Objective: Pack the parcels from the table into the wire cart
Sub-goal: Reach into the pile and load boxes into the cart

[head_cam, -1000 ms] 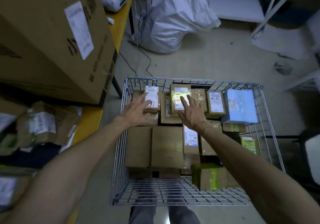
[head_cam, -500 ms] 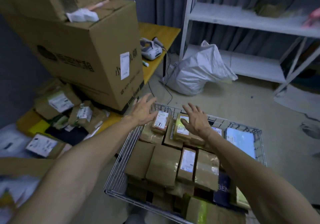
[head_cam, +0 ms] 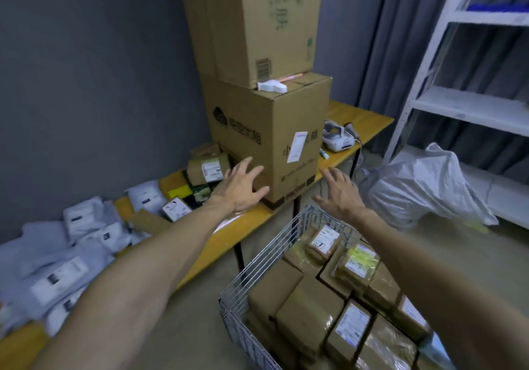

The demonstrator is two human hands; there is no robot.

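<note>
Our left hand [head_cam: 243,189] and right hand [head_cam: 340,195] reach forward with fingers spread, holding nothing. The left hovers over the yellow table [head_cam: 229,243] near a big cardboard box [head_cam: 272,140], the right above the wire cart [head_cam: 274,252] at its far corner. Brown parcels [head_cam: 297,306] fill the cart; white bagged parcels [head_cam: 71,255] crowd the tabletop's left end.

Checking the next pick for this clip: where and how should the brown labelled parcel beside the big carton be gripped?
Probably across its top and bottom edges, with the left hand coming from the front and above. The brown labelled parcel lies uppermost, with its label face tilted toward the camera. The big carton crowds its right side, so side access looks blocked.
</note>
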